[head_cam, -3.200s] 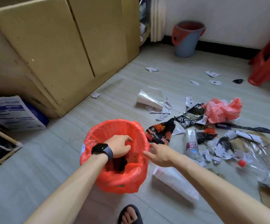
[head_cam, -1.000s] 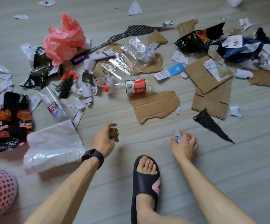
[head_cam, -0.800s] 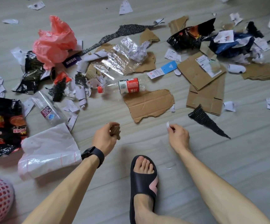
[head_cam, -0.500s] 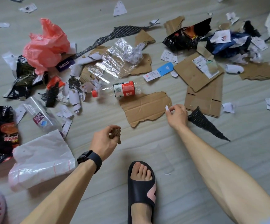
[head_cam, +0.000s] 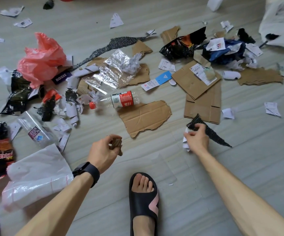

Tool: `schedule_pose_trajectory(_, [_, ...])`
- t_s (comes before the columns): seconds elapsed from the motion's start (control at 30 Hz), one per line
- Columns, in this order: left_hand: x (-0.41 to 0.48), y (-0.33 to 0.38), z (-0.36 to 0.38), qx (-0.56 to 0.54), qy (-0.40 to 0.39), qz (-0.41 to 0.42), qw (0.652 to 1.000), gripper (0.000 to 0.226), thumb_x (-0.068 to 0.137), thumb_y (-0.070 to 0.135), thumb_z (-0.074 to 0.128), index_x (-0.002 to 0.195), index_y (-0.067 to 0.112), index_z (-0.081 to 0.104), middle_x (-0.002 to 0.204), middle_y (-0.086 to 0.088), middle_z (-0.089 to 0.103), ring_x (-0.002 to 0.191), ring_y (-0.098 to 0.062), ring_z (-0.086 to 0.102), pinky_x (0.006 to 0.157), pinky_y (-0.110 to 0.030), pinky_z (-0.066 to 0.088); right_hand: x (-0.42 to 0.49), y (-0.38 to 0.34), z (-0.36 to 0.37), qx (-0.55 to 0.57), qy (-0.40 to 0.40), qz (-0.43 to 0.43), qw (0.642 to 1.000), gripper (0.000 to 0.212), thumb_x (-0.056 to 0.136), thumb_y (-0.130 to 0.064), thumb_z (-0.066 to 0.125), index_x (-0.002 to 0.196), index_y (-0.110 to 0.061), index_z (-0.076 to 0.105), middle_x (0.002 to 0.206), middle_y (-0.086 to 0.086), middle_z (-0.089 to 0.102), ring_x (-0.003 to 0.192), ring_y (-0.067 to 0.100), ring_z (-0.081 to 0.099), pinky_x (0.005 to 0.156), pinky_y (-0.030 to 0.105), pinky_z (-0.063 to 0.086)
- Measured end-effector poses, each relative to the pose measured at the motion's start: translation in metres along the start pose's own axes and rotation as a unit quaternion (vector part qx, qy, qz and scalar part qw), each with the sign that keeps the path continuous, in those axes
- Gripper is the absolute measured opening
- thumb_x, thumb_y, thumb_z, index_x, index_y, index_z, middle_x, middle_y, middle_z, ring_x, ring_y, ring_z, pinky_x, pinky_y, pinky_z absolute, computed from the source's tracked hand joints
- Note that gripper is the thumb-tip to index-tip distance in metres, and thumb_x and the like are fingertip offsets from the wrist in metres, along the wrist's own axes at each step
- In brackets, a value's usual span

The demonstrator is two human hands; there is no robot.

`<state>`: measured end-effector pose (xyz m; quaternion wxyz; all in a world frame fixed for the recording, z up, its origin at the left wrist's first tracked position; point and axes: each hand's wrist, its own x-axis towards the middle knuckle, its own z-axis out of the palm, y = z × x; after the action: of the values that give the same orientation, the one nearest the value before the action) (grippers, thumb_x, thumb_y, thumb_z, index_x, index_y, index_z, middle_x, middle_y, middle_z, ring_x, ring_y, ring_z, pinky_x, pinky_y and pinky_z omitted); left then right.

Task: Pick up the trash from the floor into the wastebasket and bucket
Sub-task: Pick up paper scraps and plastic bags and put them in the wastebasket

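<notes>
Right hand [head_cam: 196,139] fingers pinch the black mesh strip [head_cam: 212,134] by its wide end, just right of the torn cardboard sheet [head_cam: 144,116], left hand [head_cam: 103,150] fingers curled round cardboard bits [head_cam: 116,144] near it; strip looks light and floppy, easy grab.

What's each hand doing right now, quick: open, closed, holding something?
Left hand: closed, holding a cardboard scrap.
Right hand: closed, holding white paper scraps; its fingers also touch the black scrap.
</notes>
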<state>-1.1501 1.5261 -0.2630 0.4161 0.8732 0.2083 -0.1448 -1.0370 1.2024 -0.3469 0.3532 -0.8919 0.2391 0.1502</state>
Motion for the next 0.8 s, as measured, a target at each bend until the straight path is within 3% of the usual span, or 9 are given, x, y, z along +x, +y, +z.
schedule_pose_trajectory(0.1, [-0.003, 0.006, 0.002, -0.001, -0.003, 0.003, 1.000, 0.019, 0.090, 0.014, 0.066, 0.103, 0.027, 0.065, 0.068, 0.013, 0.073, 0.071, 0.005, 0.069, 0.074, -0.017, 0.054, 0.024, 0.012, -0.030, -0.002, 0.033, 0.056, 0.998, 0.066, 0.089, -0.015, 0.069, 0.143, -0.011, 0.031, 0.122, 0.015, 0.067, 0.123, 0.036, 0.054, 0.094, 0.036, 0.042])
schedule_pose_trajectory(0.17, [-0.006, 0.010, 0.001, -0.004, -0.006, 0.003, 1.000, 0.020, 0.090, 0.012, 0.066, 0.104, 0.026, 0.065, 0.069, 0.011, 0.073, 0.071, 0.003, 0.070, 0.077, -0.023, 0.056, 0.034, 0.018, -0.038, -0.026, 0.019, 0.103, 0.994, 0.072, 0.088, -0.017, 0.072, 0.146, -0.010, 0.029, 0.133, 0.021, 0.058, 0.125, 0.040, 0.051, 0.098, 0.038, 0.042])
schedule_pose_trajectory(0.23, [-0.010, 0.013, -0.001, -0.007, -0.008, 0.004, 1.000, 0.021, 0.089, 0.010, 0.066, 0.104, 0.025, 0.065, 0.070, 0.009, 0.074, 0.070, 0.001, 0.071, 0.076, -0.021, 0.056, 0.034, 0.022, -0.035, -0.051, -0.005, 0.108, 0.993, 0.062, 0.088, -0.020, 0.071, 0.138, -0.009, 0.036, 0.131, 0.022, 0.058, 0.120, 0.038, 0.054, 0.091, 0.036, 0.043])
schedule_pose_trajectory(0.3, [-0.013, 0.017, -0.006, -0.005, -0.004, 0.012, 1.000, 0.022, 0.089, 0.008, 0.066, 0.105, 0.023, 0.066, 0.071, 0.007, 0.074, 0.069, 0.002, 0.070, 0.070, -0.011, 0.051, 0.024, 0.022, -0.024, -0.065, -0.019, 0.095, 0.993, 0.046, 0.090, -0.021, 0.068, 0.128, -0.010, 0.044, 0.124, 0.021, 0.062, 0.116, 0.037, 0.056, 0.084, 0.034, 0.043])
schedule_pose_trajectory(0.37, [-0.018, 0.019, -0.015, 0.002, 0.004, 0.019, 1.000, 0.022, 0.089, 0.009, 0.067, 0.105, 0.023, 0.066, 0.071, 0.007, 0.074, 0.069, 0.003, 0.070, 0.067, -0.007, 0.048, 0.006, 0.024, -0.008, -0.086, -0.032, 0.071, 0.993, 0.034, 0.093, -0.023, 0.063, 0.122, -0.011, 0.052, 0.120, 0.020, 0.065, 0.114, 0.037, 0.058, 0.086, 0.036, 0.046])
schedule_pose_trajectory(0.5, [-0.035, 0.016, -0.052, 0.050, 0.006, 0.030, 0.998, 0.021, 0.090, 0.013, 0.067, 0.107, 0.026, 0.066, 0.069, 0.012, 0.073, 0.070, 0.004, 0.069, 0.077, -0.026, 0.058, -0.055, 0.024, 0.021, -0.107, -0.080, 0.022, 0.991, 0.022, 0.094, -0.023, 0.060, 0.114, -0.016, 0.065, 0.114, 0.015, 0.070, 0.110, 0.034, 0.062, 0.087, 0.035, 0.048])
schedule_pose_trajectory(0.57, [-0.045, 0.017, -0.085, 0.108, 0.021, 0.044, 0.993, 0.026, 0.090, 0.012, 0.066, 0.110, 0.028, 0.066, 0.072, 0.015, 0.073, 0.071, 0.004, 0.069, 0.077, -0.030, 0.059, -0.087, 0.001, 0.029, -0.066, -0.097, -0.023, 0.993, 0.018, 0.093, -0.024, 0.061, 0.109, -0.021, 0.067, 0.111, 0.010, 0.072, 0.103, 0.029, 0.065, 0.085, 0.034, 0.053])
schedule_pose_trajectory(0.67, [-0.065, 0.020, -0.151, 0.206, 0.067, 0.056, 0.975, 0.037, 0.086, 0.009, 0.063, 0.114, 0.033, 0.067, 0.091, 0.012, 0.073, 0.082, -0.009, 0.069, 0.076, -0.027, 0.055, -0.135, -0.081, 0.032, -0.009, -0.117, -0.167, 0.979, 0.006, 0.095, -0.028, 0.061, 0.097, -0.027, 0.066, 0.094, 0.000, 0.074, 0.083, 0.017, 0.067, 0.074, 0.034, 0.057])
schedule_pose_trajectory(0.8, [-0.107, 0.013, -0.236, 0.277, 0.143, 0.044, 0.949, 0.035, 0.087, 0.017, 0.063, 0.114, 0.039, 0.066, 0.100, 0.007, 0.073, 0.091, -0.020, 0.068, 0.073, -0.029, 0.054, -0.211, -0.203, 0.025, -0.006, -0.124, -0.411, 0.903, 0.010, 0.093, -0.027, 0.065, 0.098, -0.020, 0.069, 0.088, -0.004, 0.071, 0.080, 0.016, 0.063, 0.067, 0.028, 0.048])
